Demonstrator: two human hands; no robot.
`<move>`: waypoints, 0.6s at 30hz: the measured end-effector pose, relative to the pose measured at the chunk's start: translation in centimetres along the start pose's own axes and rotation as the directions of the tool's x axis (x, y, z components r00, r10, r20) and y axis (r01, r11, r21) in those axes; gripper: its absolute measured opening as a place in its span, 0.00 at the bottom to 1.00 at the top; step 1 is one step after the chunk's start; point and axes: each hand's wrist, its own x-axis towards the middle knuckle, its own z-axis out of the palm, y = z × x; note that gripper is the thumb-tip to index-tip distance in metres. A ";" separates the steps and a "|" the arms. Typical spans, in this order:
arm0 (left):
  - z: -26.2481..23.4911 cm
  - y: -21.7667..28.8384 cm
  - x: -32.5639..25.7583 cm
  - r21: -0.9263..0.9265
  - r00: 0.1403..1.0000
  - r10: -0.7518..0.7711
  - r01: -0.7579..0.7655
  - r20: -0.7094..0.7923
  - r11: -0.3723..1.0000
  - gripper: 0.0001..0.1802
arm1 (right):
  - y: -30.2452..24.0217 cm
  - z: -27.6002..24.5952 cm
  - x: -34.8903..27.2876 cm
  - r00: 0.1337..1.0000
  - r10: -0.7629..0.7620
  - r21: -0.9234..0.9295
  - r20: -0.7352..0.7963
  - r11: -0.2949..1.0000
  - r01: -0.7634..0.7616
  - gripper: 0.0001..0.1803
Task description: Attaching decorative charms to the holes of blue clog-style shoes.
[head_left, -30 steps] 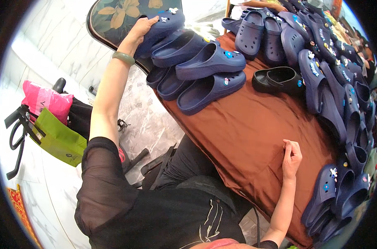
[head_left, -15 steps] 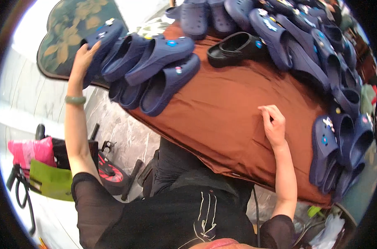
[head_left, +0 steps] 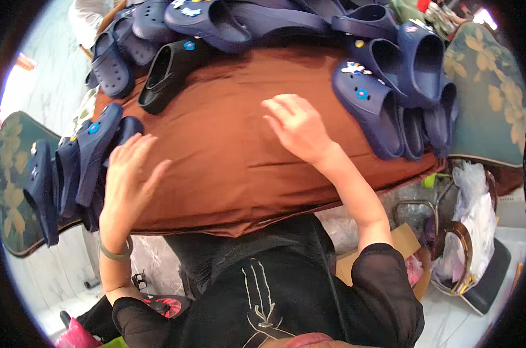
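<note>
A brown cloth covers a table ringed with dark blue clogs. My left hand lies flat on the cloth with fingers spread, right beside a stack of blue clogs at the left edge; it holds nothing. My right hand rests open on the middle of the cloth, palm down, a short way left of another cluster of blue clogs. A black clog lies at the far left of the cloth. More blue clogs line the far edge.
A cushion with a leaf pattern sits under the left clogs, and a similar one stands at the right. White plastic bags and a chair crowd the floor at the right. A cardboard box sits under the table.
My left hand has left the clog stack and come down flat onto the cloth. My right hand has slid toward the middle. The view has swung over the table.
</note>
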 end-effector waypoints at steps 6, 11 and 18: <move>4.9 2.5 1.3 -0.134 0.987 0.155 -0.148 0.042 0.980 0.23 | 3.7 -9.9 -8.2 0.902 0.299 -0.492 -0.312 0.761 -0.423 0.28; 7.2 4.1 1.7 -0.258 0.966 0.248 -0.223 0.067 0.940 0.24 | 5.7 -11.2 -12.2 0.868 0.496 -0.516 -0.042 0.733 -0.443 0.24; 6.8 5.4 1.5 -0.461 0.940 0.150 0.009 0.306 0.888 0.22 | -1.7 -7.2 -7.8 0.862 0.473 -0.152 0.183 0.880 -0.450 0.11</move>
